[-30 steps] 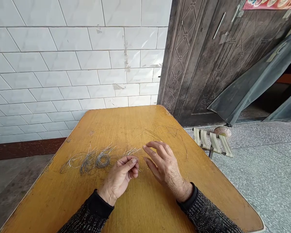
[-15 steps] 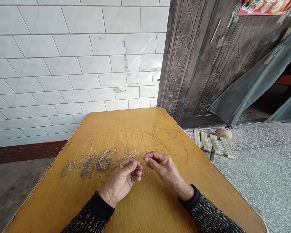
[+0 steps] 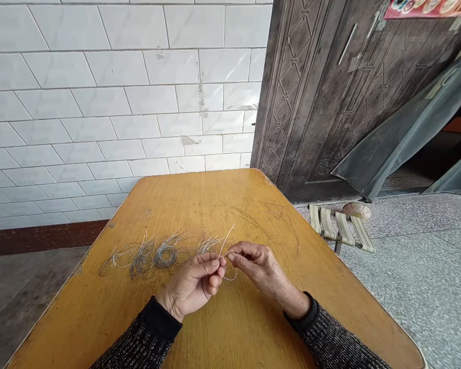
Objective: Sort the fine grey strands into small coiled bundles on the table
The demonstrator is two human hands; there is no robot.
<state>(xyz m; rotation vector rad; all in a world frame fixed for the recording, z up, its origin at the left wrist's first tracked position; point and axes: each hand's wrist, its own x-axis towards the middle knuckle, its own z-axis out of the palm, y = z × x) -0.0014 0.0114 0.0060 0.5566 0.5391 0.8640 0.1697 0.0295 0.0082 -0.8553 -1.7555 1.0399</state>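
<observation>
Over the middle of the wooden table [image 3: 192, 205], my left hand [image 3: 194, 282] pinches a thin wire [image 3: 227, 236] between thumb and forefinger. One pale end of the wire sticks up, and a thin curved piece shows below the fingers. My right hand [image 3: 259, 264] is closed in a pinch just to the right, its fingertips almost touching the left ones, on a short reddish strand of wire. Whether both strands are one wire I cannot tell. Left of my hands lie coiled bundles of grey wire [image 3: 165, 253], and a smaller bunch of silvery wire ends [image 3: 207, 245] is right behind my left hand.
Loose thin brownish wires [image 3: 253, 218] are strewn on the table's right half. A white tiled wall [image 3: 146, 123] stands behind the table. To the right are a dark carved door [image 3: 303, 102], a grey curtain [image 3: 392, 138] and a striped folding stool [image 3: 340, 225].
My hands have come closer together at the fingertips. A pale wire end now stands up from my left fingers, and a curved piece shows below them. The view has shifted slightly.
</observation>
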